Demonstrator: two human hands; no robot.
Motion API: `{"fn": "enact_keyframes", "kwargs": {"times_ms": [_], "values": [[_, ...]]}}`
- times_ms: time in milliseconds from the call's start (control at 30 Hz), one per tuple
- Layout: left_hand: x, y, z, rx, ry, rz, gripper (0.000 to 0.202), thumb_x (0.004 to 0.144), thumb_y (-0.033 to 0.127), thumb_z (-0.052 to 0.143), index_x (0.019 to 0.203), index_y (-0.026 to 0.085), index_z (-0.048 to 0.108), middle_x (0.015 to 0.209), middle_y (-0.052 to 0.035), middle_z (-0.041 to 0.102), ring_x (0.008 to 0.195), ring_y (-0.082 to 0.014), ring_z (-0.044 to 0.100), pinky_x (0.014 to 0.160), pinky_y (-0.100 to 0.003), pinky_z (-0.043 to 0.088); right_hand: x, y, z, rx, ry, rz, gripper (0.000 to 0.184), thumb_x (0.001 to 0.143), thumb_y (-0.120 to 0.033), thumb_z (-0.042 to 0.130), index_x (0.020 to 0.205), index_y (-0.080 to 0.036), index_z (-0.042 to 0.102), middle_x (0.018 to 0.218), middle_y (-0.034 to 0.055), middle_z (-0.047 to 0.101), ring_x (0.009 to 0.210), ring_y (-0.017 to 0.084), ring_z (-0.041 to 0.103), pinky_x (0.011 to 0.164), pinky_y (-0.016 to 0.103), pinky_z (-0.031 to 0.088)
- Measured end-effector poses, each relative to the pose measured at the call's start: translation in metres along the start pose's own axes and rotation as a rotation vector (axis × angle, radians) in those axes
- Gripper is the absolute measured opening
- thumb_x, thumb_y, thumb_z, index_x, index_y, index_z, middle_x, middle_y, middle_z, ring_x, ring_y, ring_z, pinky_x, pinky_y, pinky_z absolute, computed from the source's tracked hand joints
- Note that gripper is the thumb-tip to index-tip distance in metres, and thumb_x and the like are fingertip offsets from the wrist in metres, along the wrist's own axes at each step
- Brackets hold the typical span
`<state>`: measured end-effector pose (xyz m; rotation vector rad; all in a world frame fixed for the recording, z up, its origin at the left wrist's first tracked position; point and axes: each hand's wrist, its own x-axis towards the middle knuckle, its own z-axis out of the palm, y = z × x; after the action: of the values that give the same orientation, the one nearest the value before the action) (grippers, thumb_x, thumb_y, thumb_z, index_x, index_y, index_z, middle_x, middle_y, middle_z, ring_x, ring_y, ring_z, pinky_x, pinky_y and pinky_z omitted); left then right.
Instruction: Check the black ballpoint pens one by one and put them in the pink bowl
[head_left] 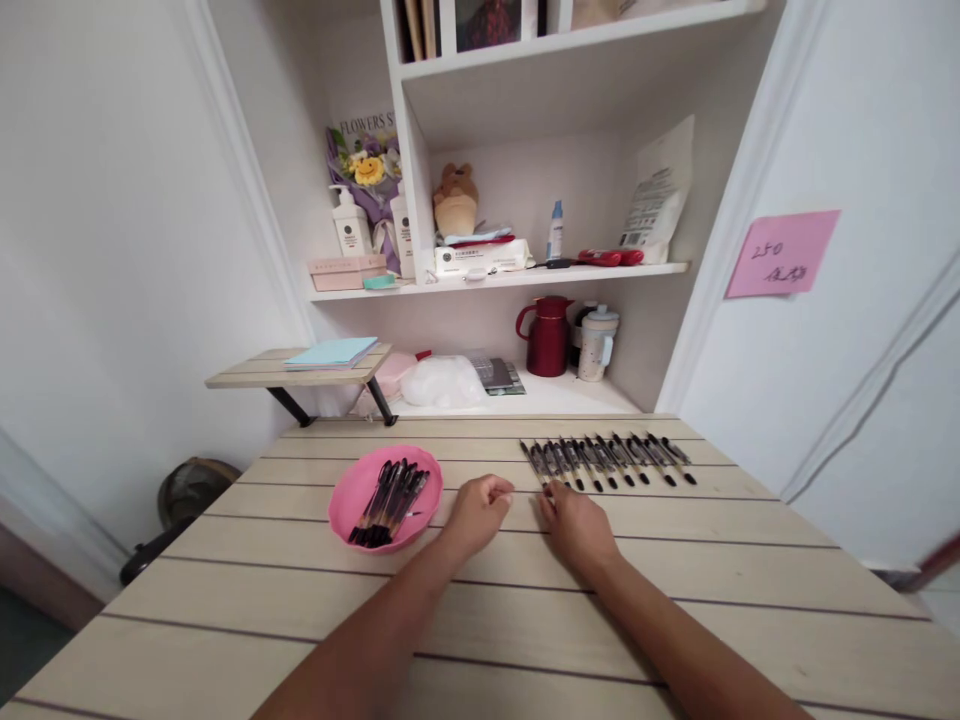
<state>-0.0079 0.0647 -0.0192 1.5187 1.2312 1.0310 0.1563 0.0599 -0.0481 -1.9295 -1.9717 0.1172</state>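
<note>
Several black-capped pens with clear barrels form a slanted row of pens (607,460) on the wooden tabletop. My right hand (579,525) is at the row's left end, its fingers pinched on the lower end of the leftmost pen (533,462). Between that row and a pink bowl (342,500) is my left hand (478,515), fingers curled in, with nothing showing in it. A bundle of similar pens (390,500) lies in the bowl, leaning on its rim.
A small raised shelf (259,370) with coloured paper (334,353) stands at the back left. Behind the table, a white shelf unit (480,283) holds a red jug (548,337), a pale cup (598,343) and a plastic bag (444,382). A pink note (783,253) is on the right wall.
</note>
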Motion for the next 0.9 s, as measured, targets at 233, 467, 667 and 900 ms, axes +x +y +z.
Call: {"fn": "enact_keyframes", "kwargs": {"times_ms": [233,467,667,900], "values": [[0.028,-0.031,0.036,-0.253,0.053,-0.167,0.021,0.070,0.022,0.049,0.086,0.012,0.057,0.065,-0.0026,0.056,0.053,-0.0082,0.050,0.051,-0.021,0.041,0.033,-0.004,0.006,-0.122,-0.023,0.041,0.021,0.085,-0.022,0.040,0.085,-0.012,0.058,0.084,0.0160,0.066,0.075,0.022,0.064,0.062,0.028,0.040],[0.025,-0.040,0.030,-0.428,0.097,-0.208,0.030,0.069,0.035,0.055,0.091,0.014,0.053,0.078,-0.0067,0.061,0.067,-0.0136,0.059,0.064,-0.027,0.046,0.025,-0.016,0.015,0.076,-0.024,0.107,0.024,0.080,-0.028,0.044,0.070,-0.015,0.062,0.071,0.0106,0.068,0.066,0.018,0.063,0.057,0.024,0.038],[0.021,-0.030,0.023,-0.672,0.008,-0.230,0.026,0.066,0.031,0.060,0.084,0.015,0.051,0.067,-0.0039,0.061,0.061,-0.0132,0.059,0.055,-0.022,0.043,0.011,-0.033,0.013,0.513,-0.085,-0.022,0.033,0.080,-0.034,0.041,0.061,-0.018,0.062,0.061,0.0035,0.066,0.056,0.013,0.058,0.052,0.021,0.035],[0.021,-0.029,0.024,-0.682,0.119,-0.267,0.029,0.066,0.027,0.060,0.090,0.016,0.048,0.064,-0.0010,0.058,0.052,-0.0099,0.055,0.052,-0.023,0.044,0.048,0.002,-0.007,-0.036,0.037,0.094,0.019,0.083,-0.028,0.043,0.082,-0.017,0.059,0.088,0.0098,0.064,0.077,0.018,0.062,0.062,0.025,0.038]]}}
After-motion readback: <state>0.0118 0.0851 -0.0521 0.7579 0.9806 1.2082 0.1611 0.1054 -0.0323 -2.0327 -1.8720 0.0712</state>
